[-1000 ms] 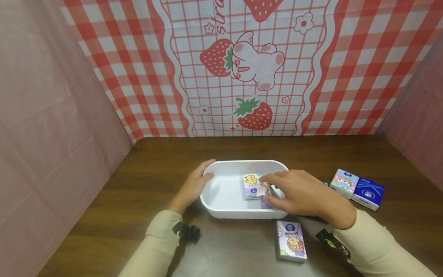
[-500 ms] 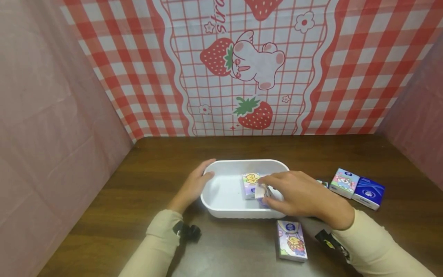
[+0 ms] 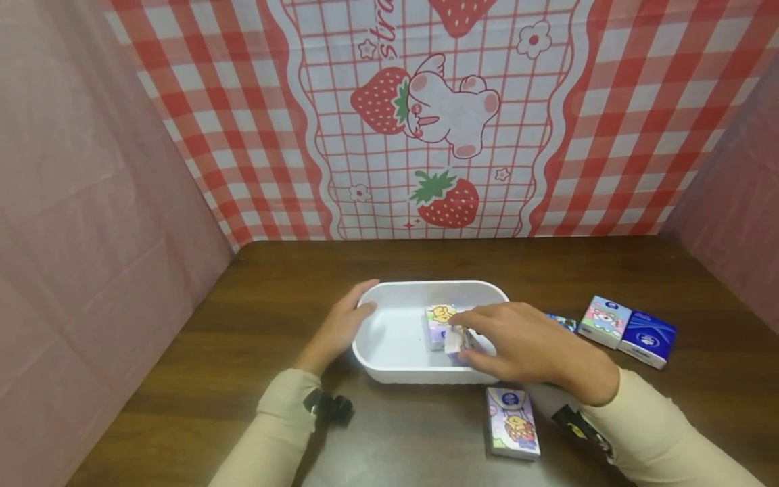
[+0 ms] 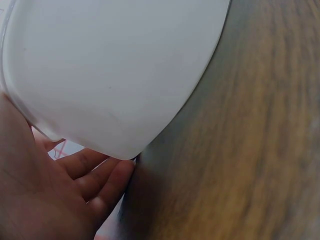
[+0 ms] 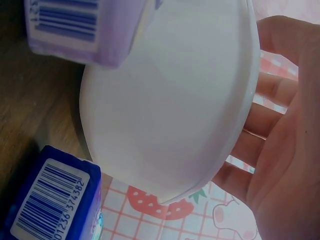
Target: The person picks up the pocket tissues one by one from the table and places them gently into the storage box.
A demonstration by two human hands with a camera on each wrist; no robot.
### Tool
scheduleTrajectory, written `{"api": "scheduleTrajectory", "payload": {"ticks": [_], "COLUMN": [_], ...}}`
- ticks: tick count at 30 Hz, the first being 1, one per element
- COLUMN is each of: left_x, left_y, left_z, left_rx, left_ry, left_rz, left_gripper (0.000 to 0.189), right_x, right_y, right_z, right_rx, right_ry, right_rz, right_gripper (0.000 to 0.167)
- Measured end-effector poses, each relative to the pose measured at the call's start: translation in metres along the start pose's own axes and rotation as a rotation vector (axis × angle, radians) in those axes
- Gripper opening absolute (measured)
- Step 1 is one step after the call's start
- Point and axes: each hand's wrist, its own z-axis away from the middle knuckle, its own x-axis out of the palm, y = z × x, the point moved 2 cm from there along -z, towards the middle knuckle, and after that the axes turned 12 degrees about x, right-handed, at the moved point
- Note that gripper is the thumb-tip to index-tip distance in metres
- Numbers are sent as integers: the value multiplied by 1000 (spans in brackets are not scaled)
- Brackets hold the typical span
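Head view, containers: one white basin (image 3: 392,341) with rounded ends, upright on the wooden table (image 3: 182,406).
Packs in the basin: two; a yellow-and-lilac pack (image 3: 436,328) lies on its floor, and a tilted pack (image 3: 458,343) overlaps it from this angle, though whether they touch cannot be told.
Packs on the table: four; a lilac cartoon pack (image 3: 512,425) in front of the basin's right end, a pale-blue cartoon pack (image 3: 605,320) beside a dark-blue pack (image 3: 648,339) farther right, and a part-hidden pack (image 3: 562,322) behind the right hand (image 3: 526,341).
Right hand: thumb and fingers slightly apart, pinching the tilted pack between them, over the basin's right end.
Left hand (image 3: 337,328): gripping the basin's left end, thumb at the rim, fingers bent along the outer wall.
Wrists: two black devices, one at the left (image 3: 328,408), one at the right (image 3: 581,431); two beige sleeves (image 3: 669,426).
Surface: dark brown wood grain, shiny toward the front.
Room: a red-and-white checked cloth (image 3: 243,122) with strawberries behind the table; pinkish curtains (image 3: 91,203) on both sides.
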Motion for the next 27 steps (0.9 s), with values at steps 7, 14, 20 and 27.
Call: {"api": "scheduleTrajectory", "payload": {"ticks": [7, 14, 20, 27], "left_x": [0, 0, 0, 0], "left_y": [0, -2, -2, 0], "left_z": [0, 0, 0, 0], "left_rx": [7, 15, 17, 15], "left_ry": [1, 5, 5, 3], "left_rz": [0, 30, 41, 33], "left_gripper": [45, 45, 45, 45], "right_x": [0, -1, -3, -9], "right_y": [1, 2, 5, 16], "right_z": [1, 1, 0, 1], "right_rx": [19, 51, 71, 121], "right_ry": [-3, -21, -32, -10], "right_rz": [-7, 1, 11, 9], "right_gripper": [48, 48, 48, 41]}}
